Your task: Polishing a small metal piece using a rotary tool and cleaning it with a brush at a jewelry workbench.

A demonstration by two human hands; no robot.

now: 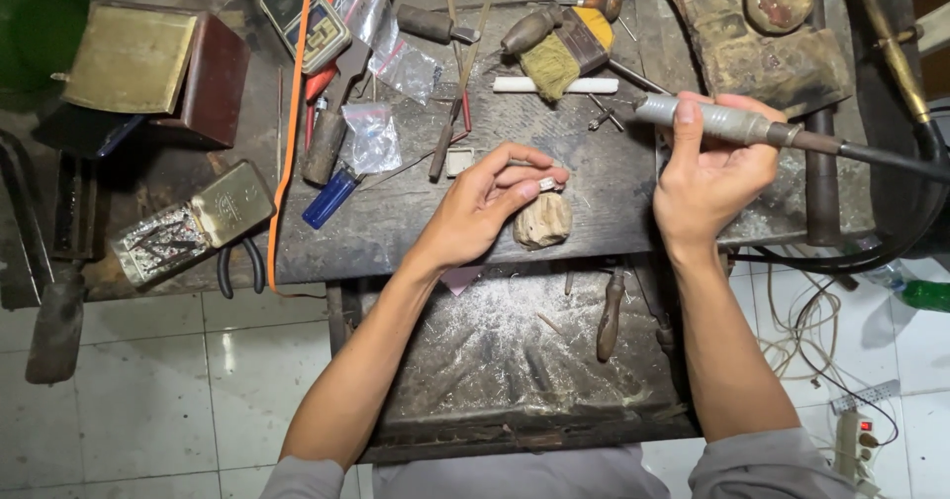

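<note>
My left hand (487, 205) pinches a small silvery metal piece (547, 183) between thumb and fingertips, just above a worn wooden bench peg (542, 221) at the front of the workbench (416, 212). My right hand (709, 175) grips a grey rotary tool handpiece (717, 121) with its tip pointing left, a dark flexible shaft (881, 157) running off to the right. The handpiece tip is a hand's width right of the metal piece.
Files, gravers and a white stick (554, 85) lie at the back of the bench. Plastic bags (371, 135), a blue lighter (330, 198) and an open tin of small bits (188, 224) sit left. A filings tray (515, 346) hangs below. Cables and a power strip (851, 435) lie on the floor at right.
</note>
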